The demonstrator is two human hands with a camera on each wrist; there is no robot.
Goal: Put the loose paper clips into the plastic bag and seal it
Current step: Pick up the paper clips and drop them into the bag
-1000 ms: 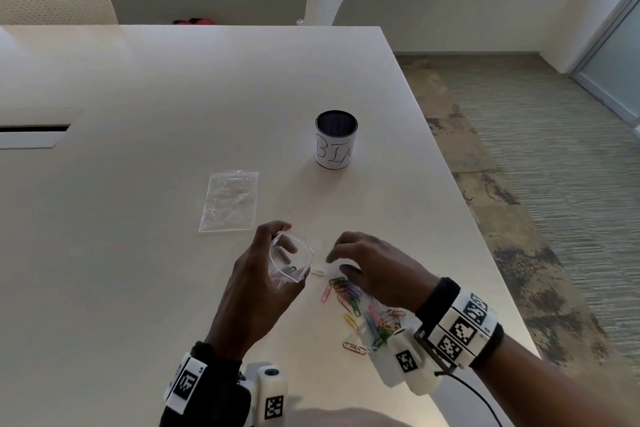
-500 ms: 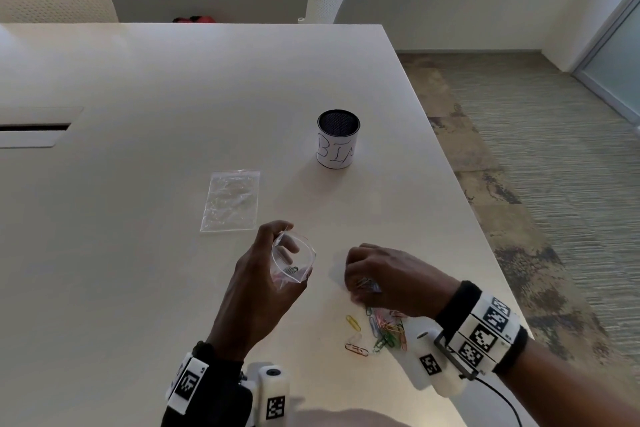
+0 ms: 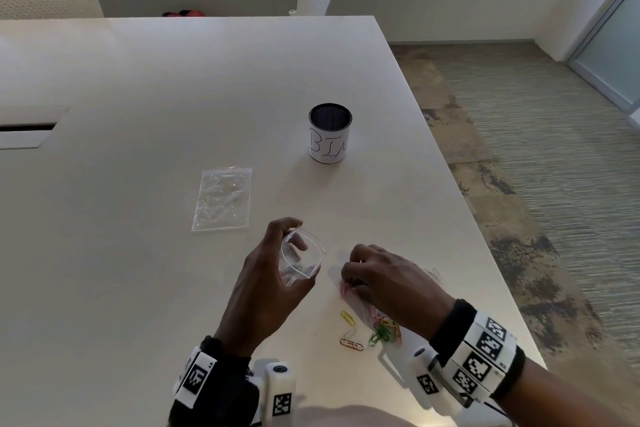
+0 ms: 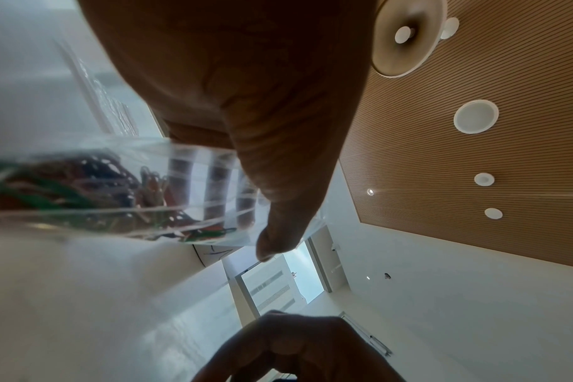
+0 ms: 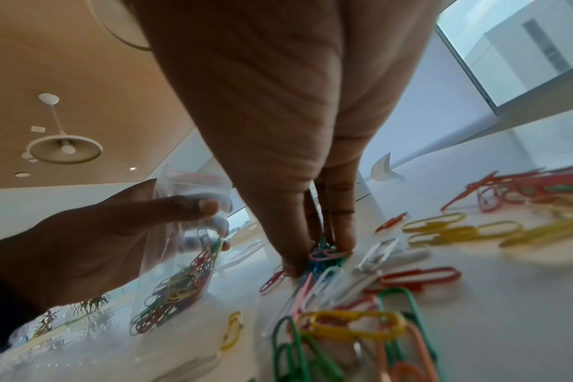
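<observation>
My right hand (image 3: 391,279) is down on the table (image 3: 138,288), thumb and fingertips (image 5: 342,243) pinching a small bunch of coloured paper clips (image 5: 326,254) at the near edge of the loose pile (image 3: 375,328). My left hand (image 3: 266,291) holds the small clear plastic bag (image 3: 301,258) just beside it, fingers curled round the sides so its mouth gapes open; a good heap of clips (image 5: 177,284) already sits in the bottom. More clips lie scattered under my right wrist. Farther out a second flat clear bag (image 3: 223,198) lies on the table, and beyond that a mesh cup (image 3: 329,133) with a handwritten label.
</observation>
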